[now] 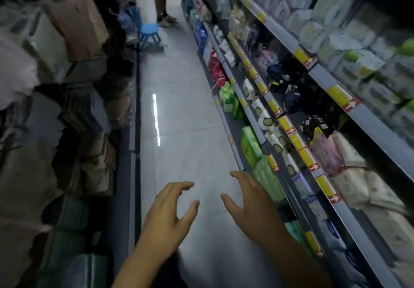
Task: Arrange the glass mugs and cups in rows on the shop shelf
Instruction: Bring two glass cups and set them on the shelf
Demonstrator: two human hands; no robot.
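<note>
Among the blurred goods, the glass mugs and cups cannot be told apart, so their place cannot be given. Nothing is being gripped. The left hand [170,209] and the right hand [251,200] are being held out side by side above the tiled floor [186,117]. Their palms are being turned toward each other, the fingers spread and loosely curled, and a clear gap is being kept between them.

The right hand is being held near the bottom edge of the right-hand shelving [349,99], just beside the green packs [251,146] being displayed on the lowest shelf. Yellow price tags [301,55] with red arrow marks are being carried along the shelf rails. Pale wrapped packs [331,18] are being shown on the upper shelves, dark packets [291,95] on a middle one, and red packs [216,68] farther along the lowest shelf.

Across the aisle, the left-hand shelving [67,130] is being filled with stacked goods too blurred to name, with a tan package [76,23] near the top.

A streak of light [156,117] is being reflected from the floor in mid-aisle. Well down the aisle, a blue stool [149,32] is being kept close to the left-hand shelving. Just beyond it a person's legs [162,3] are being shown.
</note>
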